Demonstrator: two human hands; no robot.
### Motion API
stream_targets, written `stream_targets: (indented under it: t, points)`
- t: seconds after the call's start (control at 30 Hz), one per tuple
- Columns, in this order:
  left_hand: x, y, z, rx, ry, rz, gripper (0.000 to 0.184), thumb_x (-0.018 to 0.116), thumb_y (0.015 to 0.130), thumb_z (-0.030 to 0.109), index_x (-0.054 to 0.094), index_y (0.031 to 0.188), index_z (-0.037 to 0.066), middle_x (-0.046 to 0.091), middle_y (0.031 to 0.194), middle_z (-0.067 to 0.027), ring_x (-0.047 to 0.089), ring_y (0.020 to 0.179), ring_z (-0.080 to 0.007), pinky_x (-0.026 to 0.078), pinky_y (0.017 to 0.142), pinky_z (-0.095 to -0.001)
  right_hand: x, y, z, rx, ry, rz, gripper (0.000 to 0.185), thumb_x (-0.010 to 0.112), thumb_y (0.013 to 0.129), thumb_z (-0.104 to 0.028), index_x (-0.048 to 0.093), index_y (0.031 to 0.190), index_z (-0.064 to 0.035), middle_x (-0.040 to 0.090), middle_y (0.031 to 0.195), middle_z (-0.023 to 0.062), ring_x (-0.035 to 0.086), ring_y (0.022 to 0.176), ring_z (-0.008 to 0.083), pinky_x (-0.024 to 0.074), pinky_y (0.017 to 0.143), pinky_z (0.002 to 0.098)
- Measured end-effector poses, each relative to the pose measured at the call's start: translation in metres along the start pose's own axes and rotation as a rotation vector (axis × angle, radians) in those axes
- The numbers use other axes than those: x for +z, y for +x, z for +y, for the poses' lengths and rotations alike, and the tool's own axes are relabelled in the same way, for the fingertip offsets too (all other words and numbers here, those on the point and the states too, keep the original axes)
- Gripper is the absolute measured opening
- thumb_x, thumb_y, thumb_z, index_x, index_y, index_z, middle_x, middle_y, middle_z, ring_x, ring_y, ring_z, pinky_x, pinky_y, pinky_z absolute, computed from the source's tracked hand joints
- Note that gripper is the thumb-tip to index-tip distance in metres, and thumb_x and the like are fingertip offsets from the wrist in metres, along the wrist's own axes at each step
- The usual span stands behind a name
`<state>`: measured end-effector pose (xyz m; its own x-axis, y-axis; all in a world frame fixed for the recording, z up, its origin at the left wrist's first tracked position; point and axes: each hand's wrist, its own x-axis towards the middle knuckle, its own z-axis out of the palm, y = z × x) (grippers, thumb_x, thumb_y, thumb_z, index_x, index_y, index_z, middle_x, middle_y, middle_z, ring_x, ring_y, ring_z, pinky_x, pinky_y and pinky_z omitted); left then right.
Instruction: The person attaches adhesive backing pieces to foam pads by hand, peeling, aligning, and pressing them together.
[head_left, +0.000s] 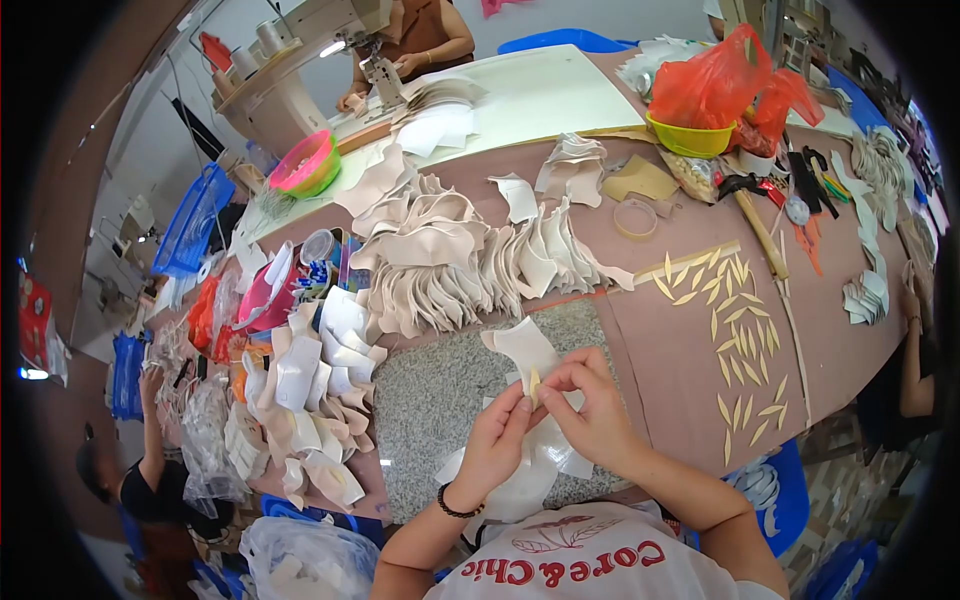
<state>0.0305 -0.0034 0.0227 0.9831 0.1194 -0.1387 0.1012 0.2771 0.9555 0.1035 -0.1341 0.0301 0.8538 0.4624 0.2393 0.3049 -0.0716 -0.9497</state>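
Note:
My left hand and my right hand meet over a grey stone slab. Between their fingertips is a pale leather piece, its upper end sticking up past the fingers. A small yellow leaf-shaped strip lies against it, pinched by both hands. Under my wrists rest more white pieces, partly hidden by the hands. Rows of similar yellow strips are laid out on the brown table to the right.
Stacked leather pieces stand beyond the slab, with more white pieces to the left. A hammer, a tape roll and a yellow-green basket with a red bag sit at the right. A person works at a sewing machine.

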Motion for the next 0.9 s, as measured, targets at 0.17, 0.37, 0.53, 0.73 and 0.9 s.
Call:
stream_targets:
  t: [0.17, 0.37, 0.53, 0.73, 0.9]
  points:
    - [0.0004, 0.0001, 0.0016, -0.006, 0.007, -0.003, 0.033, 0.036, 0.096, 0.007, 0.041, 0.127, -0.003, 0.051, 0.12, -0.0111, 0.051, 0.11, -0.0174, 0.043, 0.097, -0.0311, -0.0008, -0.0003, 0.0013, -0.001, 0.002, -0.011, 0.011, 0.06, 0.081, -0.007, 0.056, 0.086, 0.0012, 0.045, 0.098, 0.0121, 0.057, 0.083, 0.0211, 0.0488, 0.072, 0.029]
    - [0.0003, -0.0003, 0.0029, -0.01, 0.025, -0.006, 0.032, 0.036, 0.096, 0.008, 0.042, 0.126, -0.003, 0.051, 0.12, -0.0107, 0.052, 0.109, -0.0167, 0.043, 0.096, -0.0308, 0.0001, 0.0002, 0.0029, -0.016, -0.009, -0.015, 0.011, 0.06, 0.08, -0.007, 0.056, 0.086, 0.0013, 0.044, 0.099, 0.013, 0.058, 0.082, 0.0227, 0.0492, 0.073, 0.0295]
    - [0.0007, 0.0003, 0.0043, -0.014, 0.014, -0.001, 0.032, 0.038, 0.097, 0.01, 0.044, 0.125, -0.003, 0.052, 0.118, -0.0101, 0.052, 0.108, -0.0162, 0.044, 0.095, -0.0292, 0.0011, 0.0006, 0.0048, -0.033, -0.023, -0.006, 0.011, 0.06, 0.08, -0.007, 0.056, 0.085, 0.0007, 0.045, 0.098, 0.013, 0.058, 0.08, 0.0226, 0.049, 0.071, 0.0297]
    - [-0.0039, 0.0024, 0.0031, -0.017, 0.017, 0.052, 0.029, 0.041, 0.096, 0.015, 0.052, 0.116, -0.004, 0.058, 0.108, -0.0089, 0.057, 0.099, -0.0137, 0.048, 0.09, -0.0282, 0.0009, 0.0012, -0.0018, -0.051, -0.055, -0.006, 0.01, 0.062, 0.079, -0.007, 0.057, 0.084, -0.001, 0.047, 0.093, 0.0105, 0.057, 0.076, 0.022, 0.0481, 0.066, 0.0304]
    - [0.0004, 0.0023, 0.0076, 0.037, -0.022, 0.084, 0.029, 0.041, 0.096, 0.014, 0.053, 0.115, -0.004, 0.058, 0.104, -0.0075, 0.057, 0.095, -0.0118, 0.052, 0.085, -0.0276, -0.0031, 0.0047, 0.0038, -0.278, -0.17, -0.003, 0.014, 0.063, 0.077, -0.004, 0.06, 0.091, -0.0026, 0.049, 0.085, 0.0095, 0.056, 0.072, 0.0232, 0.0466, 0.061, 0.0318]
